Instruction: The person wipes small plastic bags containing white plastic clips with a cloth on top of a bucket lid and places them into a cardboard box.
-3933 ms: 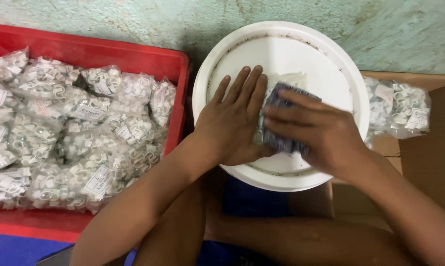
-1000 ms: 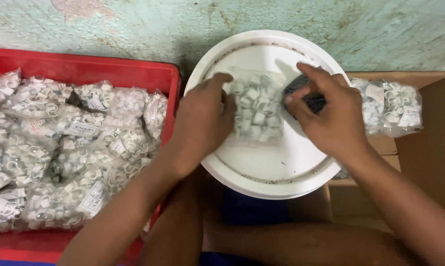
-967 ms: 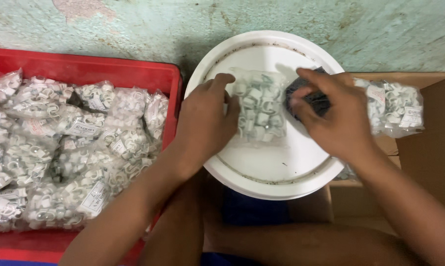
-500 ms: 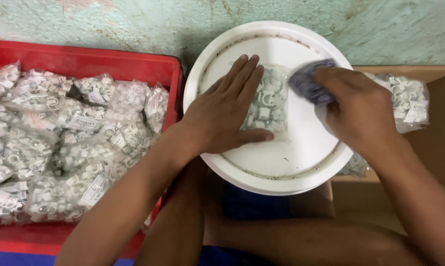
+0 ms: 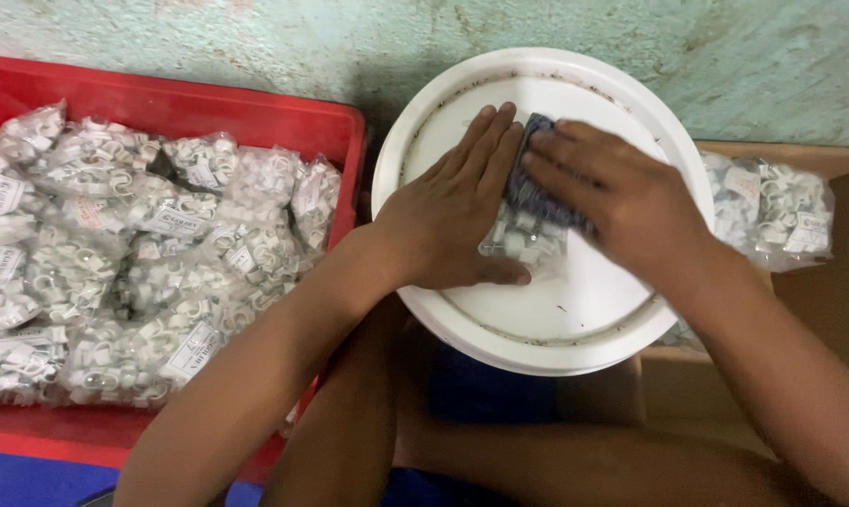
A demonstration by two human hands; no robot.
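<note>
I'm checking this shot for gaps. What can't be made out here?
Head view:
- Packet on the lid: mostly under the left hand and right hand.
- Dark cloth: mostly under the right hand.
- Crate: cut off at the left edge.

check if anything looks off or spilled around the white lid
Nothing stands out. Both hands, left hand and right hand, press one packet of clips flat on the white lid; other packets sit inside the red crate.

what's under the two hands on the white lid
A clear packet of small white clips lies on the white lid, pinned by the left hand. The right hand presses a dark blue cloth on it; most of the packet is covered.
</note>
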